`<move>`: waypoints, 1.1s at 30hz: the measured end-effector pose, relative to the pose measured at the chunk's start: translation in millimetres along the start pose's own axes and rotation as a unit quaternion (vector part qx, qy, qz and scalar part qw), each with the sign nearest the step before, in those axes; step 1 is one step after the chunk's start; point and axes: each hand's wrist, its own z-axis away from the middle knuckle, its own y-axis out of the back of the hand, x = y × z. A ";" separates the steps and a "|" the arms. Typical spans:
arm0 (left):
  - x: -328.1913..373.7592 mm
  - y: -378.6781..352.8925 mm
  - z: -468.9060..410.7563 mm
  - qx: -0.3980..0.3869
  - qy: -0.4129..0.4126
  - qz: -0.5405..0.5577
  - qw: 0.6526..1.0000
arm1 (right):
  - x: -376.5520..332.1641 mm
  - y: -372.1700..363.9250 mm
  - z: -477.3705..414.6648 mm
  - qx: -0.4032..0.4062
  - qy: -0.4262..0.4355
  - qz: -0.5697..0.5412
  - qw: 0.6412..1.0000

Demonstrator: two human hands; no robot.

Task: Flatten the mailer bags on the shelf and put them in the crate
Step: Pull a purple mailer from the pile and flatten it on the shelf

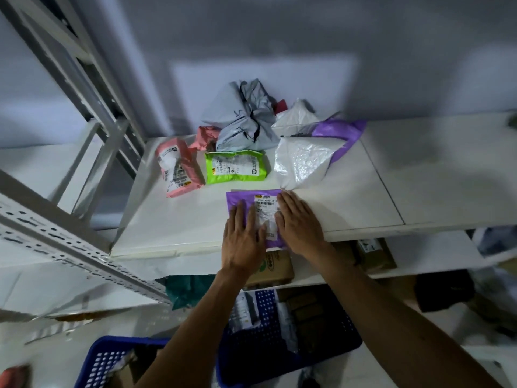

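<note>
— Where are the hands?

— Both are on the purple mailer bag (236,199). The left hand (243,239) lies palm down on its left half, and the right hand (296,222) lies palm down on its right half. The fingers are straight and spread flat; they press the bag and grip nothing.

— And where is the bag?

— It lies flat at the front of the white shelf (173,219), with its near edge at the front lip. Its white label (265,208) faces up between the two hands.

— What else is on the shelf?

— Behind it lies a green mailer bag (236,166), with a pink mailer bag (179,166) just to its left. Both are puffy, with labels up. Crumpled grey mailer bags (240,116) are heaped against the back wall. To the right is a white bubble mailer (302,161) with a purple flap, its near corner just beside the right hand's fingertips.

— And the crate?

— A blue crate (330,334) with perforated walls sits on the floor under the forearms, with a few packages inside. A second blue crate (100,362) stands to its left. On the lower shelf there is a cardboard box (275,266).
</note>
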 end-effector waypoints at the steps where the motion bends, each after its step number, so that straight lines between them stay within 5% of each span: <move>1: 6.1 -3.0 1.0 0.005 -0.002 0.002 1.000 | 7.3 1.6 4.5 0.005 0.004 0.007 1.000; 18: 132.5 -60.5 -25.9 -0.017 -0.064 0.051 0.997 | 125.3 32.0 42.1 0.043 -0.093 0.013 0.995; 22: 147.4 -81.1 -48.0 -0.035 -0.132 -0.019 0.990 | 132.1 32.6 28.2 0.080 -0.138 -0.039 0.986; 33: 154.5 -114.8 -95.4 -0.032 -0.163 -0.087 0.982 | 165.6 17.3 5.3 0.094 -0.092 -0.014 0.991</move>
